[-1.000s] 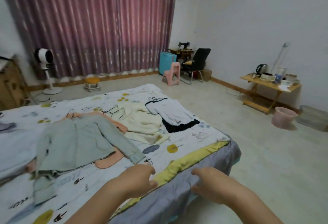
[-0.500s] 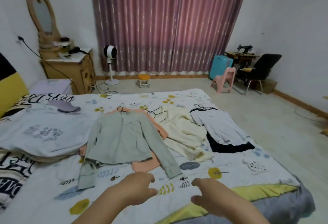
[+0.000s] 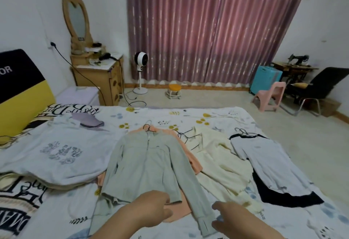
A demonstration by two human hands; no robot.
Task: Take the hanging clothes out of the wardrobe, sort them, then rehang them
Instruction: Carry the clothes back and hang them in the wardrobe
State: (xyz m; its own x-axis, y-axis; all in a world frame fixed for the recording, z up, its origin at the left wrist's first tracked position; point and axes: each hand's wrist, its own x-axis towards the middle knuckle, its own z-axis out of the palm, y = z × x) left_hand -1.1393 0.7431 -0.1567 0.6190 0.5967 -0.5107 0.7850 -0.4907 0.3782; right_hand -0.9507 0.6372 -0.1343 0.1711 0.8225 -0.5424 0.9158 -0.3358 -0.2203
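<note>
Several garments on hangers lie spread on the bed [image 3: 170,114]. A grey-green jacket [image 3: 145,165] lies in the middle on top of a peach top [image 3: 190,157]. To its right are a cream garment [image 3: 221,165] and a white shirt over a black piece [image 3: 268,165]. My left hand [image 3: 151,210] hovers at the jacket's lower hem with fingers loosely curled, holding nothing. My right hand [image 3: 230,218] hangs beside the jacket's right cuff, fingers relaxed and empty. The wardrobe is out of view.
A folded pale quilt [image 3: 56,155] and a small purple cloth [image 3: 88,121] lie at the bed's left. Beyond the bed stand a dresser with mirror [image 3: 98,76], a fan [image 3: 140,68], a small stool [image 3: 174,91], a pink chair [image 3: 270,97] and a black chair [image 3: 317,89].
My view has swung left and closer over the bed. Both hands have come forward from the bed's corner to the jacket's hem and right cuff.
</note>
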